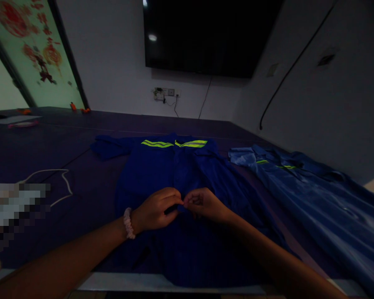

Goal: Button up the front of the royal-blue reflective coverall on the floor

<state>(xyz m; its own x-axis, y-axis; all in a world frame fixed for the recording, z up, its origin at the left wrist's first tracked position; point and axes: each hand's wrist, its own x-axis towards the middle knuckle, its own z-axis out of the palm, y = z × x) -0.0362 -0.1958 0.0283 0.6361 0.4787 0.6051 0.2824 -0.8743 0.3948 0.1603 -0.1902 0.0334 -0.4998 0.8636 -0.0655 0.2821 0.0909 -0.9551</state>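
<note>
A dark blue work shirt (149,178) with yellow-green reflective strips across the chest lies spread, front up, in front of me. Its lower part reaches the near edge of the table. My left hand (162,207), with a light scrunchie on the wrist, pinches the cloth at the middle of the front. Right beside it, my right hand (205,203) has its fingers curled and its thumb and forefinger pressed together on the same spot. The fingertips of both hands nearly meet. Any button between them is too small and dark to make out.
A second, lighter blue garment (311,195) with reflective strips lies to the right. On the left, a white cord (67,182) runs by a blurred-out patch. The purple tabletop (90,195) extends to the wall, below a large dark screen (205,37).
</note>
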